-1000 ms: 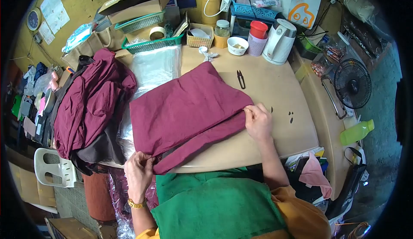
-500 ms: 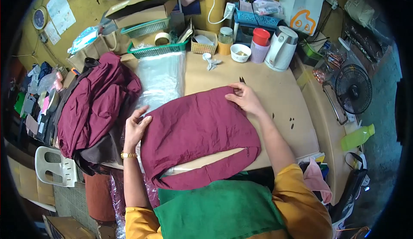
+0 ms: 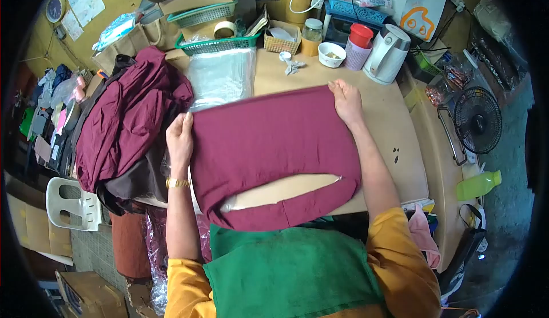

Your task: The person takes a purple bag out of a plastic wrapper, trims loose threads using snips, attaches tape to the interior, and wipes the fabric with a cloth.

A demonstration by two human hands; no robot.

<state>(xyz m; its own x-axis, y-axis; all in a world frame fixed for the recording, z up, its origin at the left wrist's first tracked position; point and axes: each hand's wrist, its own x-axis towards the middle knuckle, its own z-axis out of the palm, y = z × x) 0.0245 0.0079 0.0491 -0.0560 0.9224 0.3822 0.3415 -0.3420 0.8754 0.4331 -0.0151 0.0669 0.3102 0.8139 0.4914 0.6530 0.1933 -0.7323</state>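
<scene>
A maroon cloth bag (image 3: 269, 138), or a bag-like piece with a long slit near its lower edge, is stretched between my hands over the table. My left hand (image 3: 180, 138) grips its far left corner, fingers closed. The far right corner is pinched in my right hand (image 3: 347, 102). The far edge runs straight and taut between them. Through the slit, the tan tabletop and a bit of clear plastic show. Left of my left hand lies a heap of maroon and dark fabric (image 3: 123, 129). Just beyond the cloth sits a stack of clear plastic bags (image 3: 222, 75).
Along the back stand a green basket (image 3: 220, 47), a white bowl (image 3: 331, 55), a lilac cup with a red lid (image 3: 358, 46) and a white kettle (image 3: 387, 55). At right are a black fan (image 3: 478, 120) and a green bottle (image 3: 478, 185). A white plastic chair (image 3: 73, 203) is at left.
Both hands have closed on the far corners and moved farther away. The maroon cloth is pulled smoother and tighter, and its slit gapes wider.
</scene>
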